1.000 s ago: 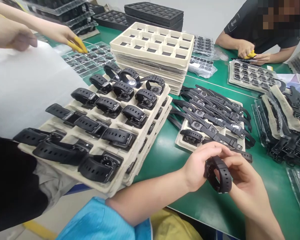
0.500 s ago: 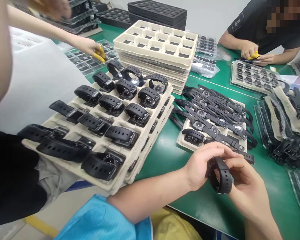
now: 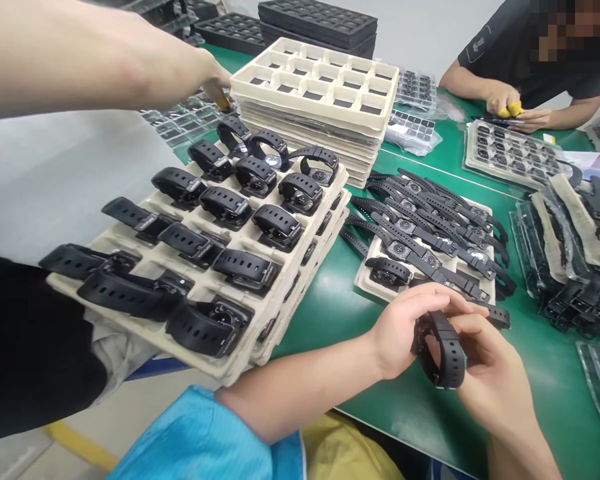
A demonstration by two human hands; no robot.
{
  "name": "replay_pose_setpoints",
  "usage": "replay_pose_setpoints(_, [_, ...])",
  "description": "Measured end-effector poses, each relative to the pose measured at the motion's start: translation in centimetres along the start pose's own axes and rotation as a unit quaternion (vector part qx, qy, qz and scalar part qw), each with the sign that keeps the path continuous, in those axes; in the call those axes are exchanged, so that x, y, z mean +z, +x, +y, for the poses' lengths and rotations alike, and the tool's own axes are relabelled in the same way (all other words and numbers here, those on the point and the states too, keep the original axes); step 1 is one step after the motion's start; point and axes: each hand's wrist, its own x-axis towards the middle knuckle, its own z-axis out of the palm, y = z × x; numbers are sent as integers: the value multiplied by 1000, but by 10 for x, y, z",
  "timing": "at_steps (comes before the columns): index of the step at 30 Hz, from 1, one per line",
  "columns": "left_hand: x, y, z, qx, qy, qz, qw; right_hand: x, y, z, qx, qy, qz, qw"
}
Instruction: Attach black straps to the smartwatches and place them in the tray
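Between my hands is a black smartwatch (image 3: pixel 446 350), its strap closed into a loop and hanging toward me. My left hand (image 3: pixel 405 327) grips it from the left with the fingers reaching over its top. From the right, my right hand (image 3: pixel 493 363) holds the same watch, with fingertips near its upper edge. The watch face is hidden by the fingers. Just beyond my hands, a cream tray (image 3: pixel 363 283) bears several watches (image 3: pixel 430 260) with their straps laid out flat. To the left, a stack of cream trays (image 3: pixel 220 370) holds looped watches (image 3: pixel 225 203) in its compartments.
A tall pile of cream trays (image 3: pixel 315 93) stands behind, with black foam trays (image 3: pixel 317 27) farther back. Black straps in plastic trays (image 3: pixel 580 287) are heaped at right. One co-worker's arm (image 3: pixel 105 60) reaches in from the left; another person (image 3: pixel 510 80) works across the green table (image 3: pixel 320 320).
The co-worker's arm at left has swept across the upper left, its hand now beside the tall tray pile. My hands and the watch keep nearly the same pose.
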Motion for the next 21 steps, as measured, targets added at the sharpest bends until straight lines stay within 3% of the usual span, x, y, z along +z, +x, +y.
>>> replay_pose_setpoints(7, [-6,5,-4,-27,-89,45,995,-3,4,-2,0,21,-8,1000])
replay_pose_setpoints(12, [-3,5,-4,-26,-86,61,994,-5,1,3,3,2,-1,1000])
replay_pose_setpoints(15, [-1,3,-2,-21,-73,62,995,-6,1,1,-34,1,5,999])
replay_pose_setpoints(19, [2,-2,3,70,-35,81,994,-3,4,-11,-99,-24,-22,995])
replay_pose_setpoints(21, [2,-4,4,119,7,88,989,-1,5,-15,-102,-60,-2,993])
